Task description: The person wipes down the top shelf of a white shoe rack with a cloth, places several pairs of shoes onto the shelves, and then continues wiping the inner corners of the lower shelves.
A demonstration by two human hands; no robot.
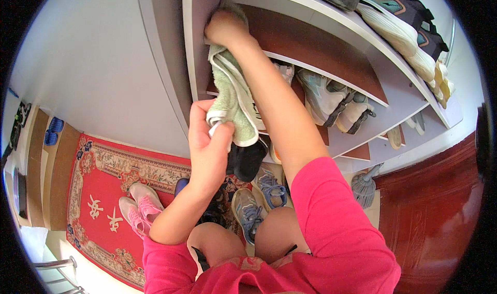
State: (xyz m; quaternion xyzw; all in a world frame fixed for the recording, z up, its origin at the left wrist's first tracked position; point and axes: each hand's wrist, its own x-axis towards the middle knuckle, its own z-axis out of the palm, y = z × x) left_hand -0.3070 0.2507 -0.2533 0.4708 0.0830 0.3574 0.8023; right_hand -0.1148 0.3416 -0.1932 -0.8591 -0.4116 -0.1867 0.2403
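My left hand (209, 138) grips the lower end of a light green towel (229, 84) with white edging; something small and white shows between its thumb and fingers. My right hand (227, 26) reaches into the top left corner of a white shoe cabinet (189, 41). It is blurred and closed around a dark greyish cloth or similar thing (233, 8), which may be part of the towel. The towel hangs between both hands. The brown shelf board (310, 41) lies right of my right hand. Grey and white sneakers (326, 96) stand on the shelf below, partly behind my right forearm.
More shoes (404, 29) line the cabinet top. Pink sneakers (141, 206) stand on a red patterned rug (105, 177); blue-laced sneakers (248, 212) are by my knees. A black shoe (248, 162) is below the towel. A grey brush (364, 187) stands near a red-brown wooden door (427, 208).
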